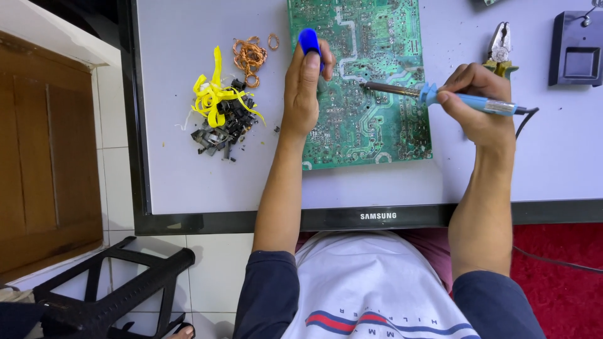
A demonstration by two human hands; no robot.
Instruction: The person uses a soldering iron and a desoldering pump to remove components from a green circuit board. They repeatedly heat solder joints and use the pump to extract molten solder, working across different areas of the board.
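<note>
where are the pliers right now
In the head view, the pliers lie at the top right of the white surface, just beyond the right hand and left of the black stand.

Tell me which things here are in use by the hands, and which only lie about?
In use:
left hand holding a blue tool
right hand holding a soldering iron
green circuit board

Lying about:
yellow strips
copper wire coils
dark small parts
pliers
black stand
</note>
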